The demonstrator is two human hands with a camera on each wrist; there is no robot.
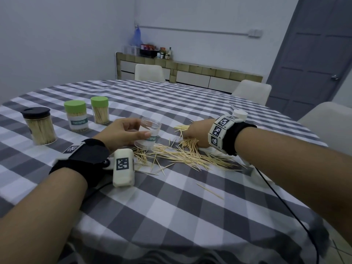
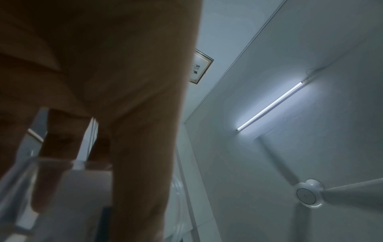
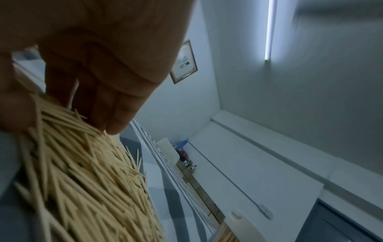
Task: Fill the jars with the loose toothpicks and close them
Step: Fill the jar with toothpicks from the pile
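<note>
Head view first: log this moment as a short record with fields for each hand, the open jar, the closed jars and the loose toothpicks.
left hand: grips the open jar
right hand: gathers a bunch from the loose toothpicks
open jar: clear, no lid, looks empty, tilted
closed jars: black-lidded jar and two green-lidded jars, upright on the table
loose toothpicks: scattered on the checked cloth between the hands

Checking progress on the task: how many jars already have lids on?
3, all at the table's far left: the black-lidded jar, the labelled green-lidded jar and the green-lidded jar beside it. The open jar has none.
</note>
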